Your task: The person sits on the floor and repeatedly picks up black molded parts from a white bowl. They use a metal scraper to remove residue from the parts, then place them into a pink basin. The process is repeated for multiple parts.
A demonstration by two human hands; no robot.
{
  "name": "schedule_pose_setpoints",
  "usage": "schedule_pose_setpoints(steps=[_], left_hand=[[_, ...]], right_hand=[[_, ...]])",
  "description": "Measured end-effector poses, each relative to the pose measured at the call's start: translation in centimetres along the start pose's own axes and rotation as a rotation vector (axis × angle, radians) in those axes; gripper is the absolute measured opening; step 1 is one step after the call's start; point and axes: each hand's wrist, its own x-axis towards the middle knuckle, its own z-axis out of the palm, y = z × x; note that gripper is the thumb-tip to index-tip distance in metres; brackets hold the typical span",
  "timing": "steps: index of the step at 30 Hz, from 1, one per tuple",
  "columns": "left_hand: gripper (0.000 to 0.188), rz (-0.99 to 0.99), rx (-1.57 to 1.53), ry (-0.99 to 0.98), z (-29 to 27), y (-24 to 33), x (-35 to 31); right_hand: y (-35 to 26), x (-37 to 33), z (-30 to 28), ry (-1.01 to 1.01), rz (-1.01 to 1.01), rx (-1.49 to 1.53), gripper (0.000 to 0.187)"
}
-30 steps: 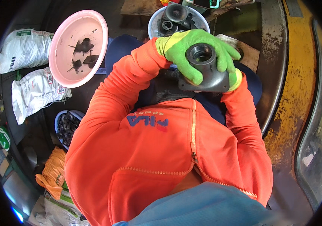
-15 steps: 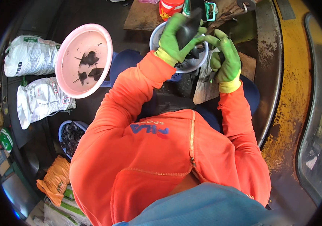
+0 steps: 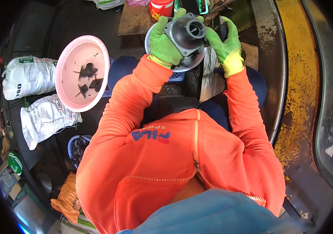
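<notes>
My left hand (image 3: 164,46), in a green glove with a yellow cuff, is closed around a black molded part (image 3: 180,36). The part has a square flange with corner holes and a round hollow collar facing me. My right hand (image 3: 227,46), gloved alike, curls around a slim dark object (image 3: 223,32) whose kind I cannot make out. Its thumb reaches toward the collar. Under the held part stands a pale basin (image 3: 188,68), mostly covered by my hands, with dark pieces inside.
To the left is a pink basin (image 3: 62,74) holding several black parts (image 3: 88,70). White sacks (image 3: 28,78) lie beyond it, and a blue tub (image 3: 73,145) of dark pieces sits below. A red bucket (image 3: 161,8) stands ahead. A rusty yellow panel (image 3: 301,78) runs along the right.
My left hand has turned the black part so its flange and collar face me. My right hand has shifted slightly left and up, its fingers now beside the part.
</notes>
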Motion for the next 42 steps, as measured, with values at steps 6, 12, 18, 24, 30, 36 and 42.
schedule_pose_setpoints(steps=[6,12,18,24,30,36,42], left_hand=[[0.056,-0.048,0.212,0.213,-0.9,2.6,0.3],[0.051,-0.195,0.196,0.173,-0.5,3.1,-0.1],[0.063,-0.210,0.223,0.052,-1.0,3.7,-0.2],[0.071,-0.084,0.314,0.085,-0.3,4.1,-0.6],[0.071,0.040,0.242,-0.031,1.0,3.4,-0.7],[0.078,0.278,0.404,-0.077,0.8,2.4,-0.8],[0.075,0.691,0.996,-0.260,0.2,2.1,0.3]], right_hand=[[-0.6,0.2,-2.3,-0.355,-0.332,-0.134,0.027],[-1.4,0.2,-2.4,-0.402,-0.370,-0.394,0.025],[-0.5,0.0,-2.0,-0.394,-0.413,-0.440,0.027],[0.8,-0.3,-1.0,-0.425,-0.348,-0.317,0.029],[0.5,-1.3,-0.3,-0.475,-0.119,-0.198,0.032],[0.4,-2.3,0.4,-0.462,0.086,0.061,0.034],[-1.2,-2.8,0.6,-0.439,0.398,0.394,0.033]])
